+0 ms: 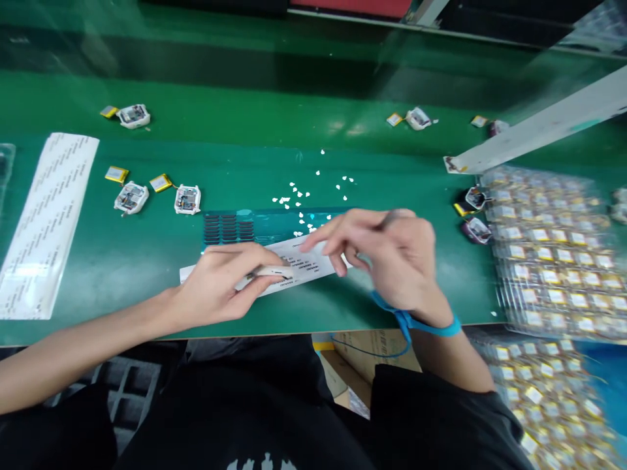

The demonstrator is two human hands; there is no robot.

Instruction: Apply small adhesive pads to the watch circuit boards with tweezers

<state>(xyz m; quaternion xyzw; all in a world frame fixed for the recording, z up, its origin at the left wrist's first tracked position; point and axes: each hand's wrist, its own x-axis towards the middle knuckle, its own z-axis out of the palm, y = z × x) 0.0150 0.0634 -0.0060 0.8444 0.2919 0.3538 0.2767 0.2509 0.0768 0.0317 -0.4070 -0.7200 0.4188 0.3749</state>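
Observation:
My left hand grips a small white device housing, like a watch case, edge-on between thumb and fingers. Beneath it lies a white printed adhesive sheet, partly covered by both hands. To the right, my right hand hovers over the sheet's far end, its fingers curled and slightly blurred. A slim dark tool shows between thumb and forefinger; its tip cannot be made out. Just beyond the hands is a blue-green film with rows of small black strips. Little white pieces lie scattered there.
Opened white housings with yellow batteries sit left and at the back. A long printed sheet lies far left. Stacked clear trays of parts stand right, near a white post. A blue wrist strap trails a cord.

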